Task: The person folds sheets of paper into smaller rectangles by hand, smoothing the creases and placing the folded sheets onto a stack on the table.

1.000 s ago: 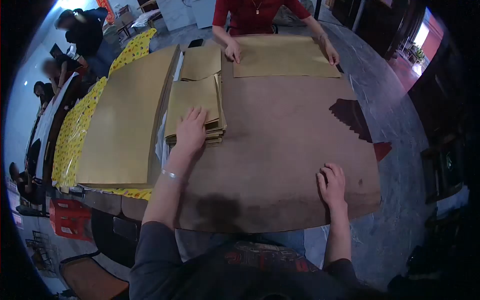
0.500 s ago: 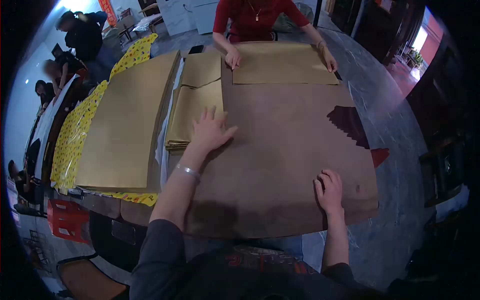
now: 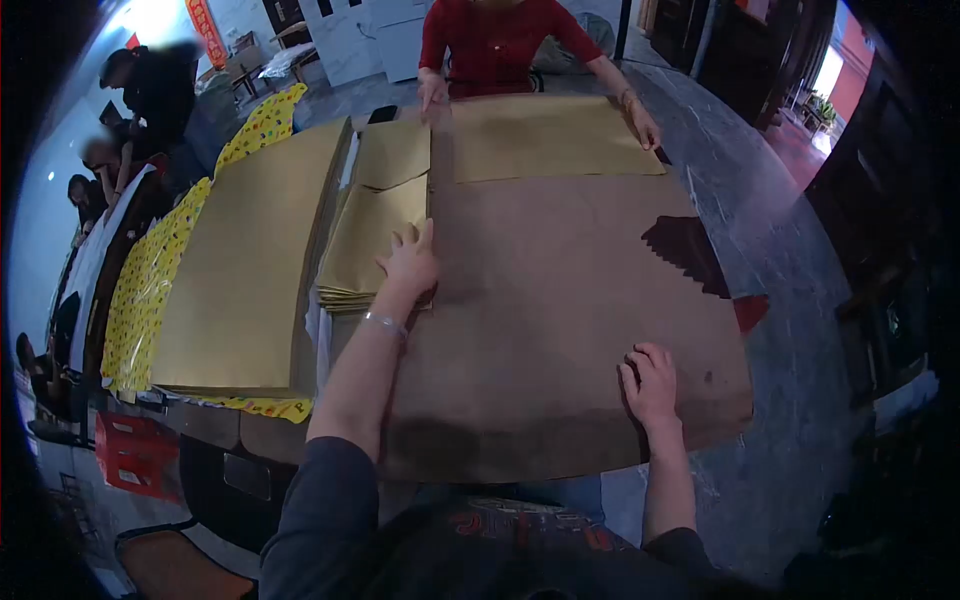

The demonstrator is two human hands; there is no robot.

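My left hand [image 3: 411, 264] lies on the right edge of a stack of folded gold paper sheets [image 3: 365, 240], its fingers spread and nothing held. This stack is made up of several layers, with another gold piece [image 3: 396, 152] at its far end. Resting on the brown table surface [image 3: 540, 330] near the front right, my right hand [image 3: 652, 384] has loosely bent fingers, thumb apart, and holds nothing. Across the table, a person in red [image 3: 495, 45] has one hand on the right part of a flat gold sheet [image 3: 550, 140]; the other hand is near its left corner.
A tall stack of large gold sheets [image 3: 250, 265] stands on the left over a yellow patterned cover [image 3: 150, 290]. A dark phone [image 3: 383, 115] lies at the far edge. Dark torn material [image 3: 690, 250] lies at the right edge. A red stool [image 3: 135, 450] stands lower left.
My left hand has shifted to the folded stack's right edge. The person opposite has raised a hand from the flat sheet's left corner. My right hand stays resting on the table.
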